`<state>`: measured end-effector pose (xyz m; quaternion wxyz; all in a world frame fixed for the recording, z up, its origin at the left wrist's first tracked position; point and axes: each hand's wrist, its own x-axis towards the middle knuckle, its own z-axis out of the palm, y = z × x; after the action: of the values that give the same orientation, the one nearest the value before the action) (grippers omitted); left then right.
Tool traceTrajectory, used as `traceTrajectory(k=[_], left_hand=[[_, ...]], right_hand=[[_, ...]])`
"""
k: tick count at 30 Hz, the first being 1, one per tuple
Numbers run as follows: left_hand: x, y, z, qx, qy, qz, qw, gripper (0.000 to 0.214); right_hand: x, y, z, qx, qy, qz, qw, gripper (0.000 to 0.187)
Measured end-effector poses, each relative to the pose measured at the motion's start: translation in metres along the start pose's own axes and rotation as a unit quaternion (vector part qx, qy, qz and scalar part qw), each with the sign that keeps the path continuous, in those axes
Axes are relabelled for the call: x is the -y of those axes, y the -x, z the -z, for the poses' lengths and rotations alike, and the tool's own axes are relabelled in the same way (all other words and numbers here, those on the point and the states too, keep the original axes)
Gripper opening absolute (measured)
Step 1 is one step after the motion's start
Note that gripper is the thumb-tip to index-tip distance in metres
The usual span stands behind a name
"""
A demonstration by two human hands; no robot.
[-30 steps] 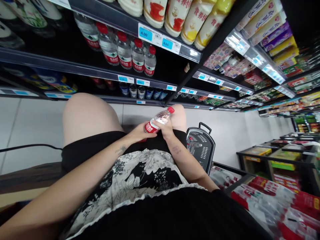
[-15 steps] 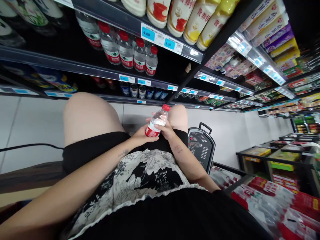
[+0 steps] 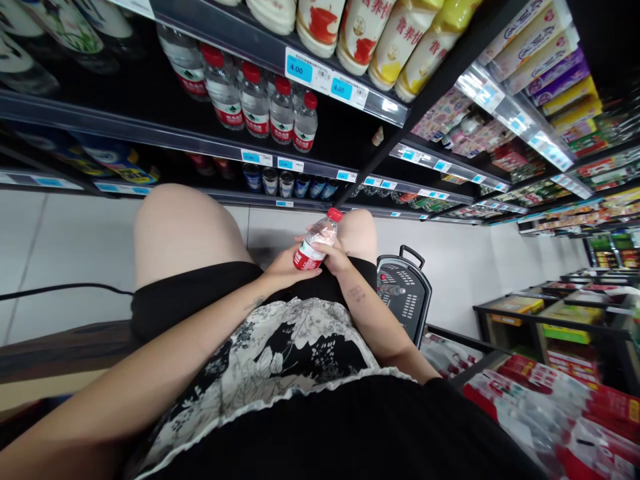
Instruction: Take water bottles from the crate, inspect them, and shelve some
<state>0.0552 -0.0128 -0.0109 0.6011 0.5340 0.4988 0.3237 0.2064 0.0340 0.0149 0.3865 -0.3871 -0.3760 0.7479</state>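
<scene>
A clear water bottle [image 3: 321, 232] with a red cap and a red, white and green label lies tilted over my lap, its cap toward the upper right. My left hand [image 3: 286, 267] cradles its lower end from the left and below, with fingertips showing behind it. From the right, my right hand [image 3: 336, 257] grips the bottle's middle, its thumb across the front near the label. The rest of the right fingers are hidden behind the bottle.
Similar red-capped bottles [image 3: 256, 107] line the shelf ahead, with cans [image 3: 286, 181] below and drink bottles [image 3: 320, 27] above. At my right, a black shopping basket [image 3: 410, 293] stands on the floor holding a small bottle. Packed bottles [image 3: 540, 400] fill the lower right.
The bottle and both hands have shifted slightly up and right, and the bottle has turned a little. The view has moved slightly too. Both hands keep their hold.
</scene>
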Motion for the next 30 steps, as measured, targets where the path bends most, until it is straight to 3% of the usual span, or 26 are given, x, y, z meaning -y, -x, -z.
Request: traceTrajectory(k=[15,21,30], left_hand=[[0.007,-0.002,0.002,-0.004,0.011,0.007,1.000,0.076],[0.015,-0.005,0.004,0.015,0.003,0.007,1.000,0.064],[0.014,-0.007,0.004,0.014,0.014,0.005,1.000,0.064]], right_hand=[[-0.005,-0.001,0.005,0.022,0.018,0.000,1.000,0.042],[-0.007,-0.002,0.003,0.023,0.073,-0.018,0.997,0.041],[-0.007,-0.004,0.003,0.018,0.079,-0.020,0.997,0.039]])
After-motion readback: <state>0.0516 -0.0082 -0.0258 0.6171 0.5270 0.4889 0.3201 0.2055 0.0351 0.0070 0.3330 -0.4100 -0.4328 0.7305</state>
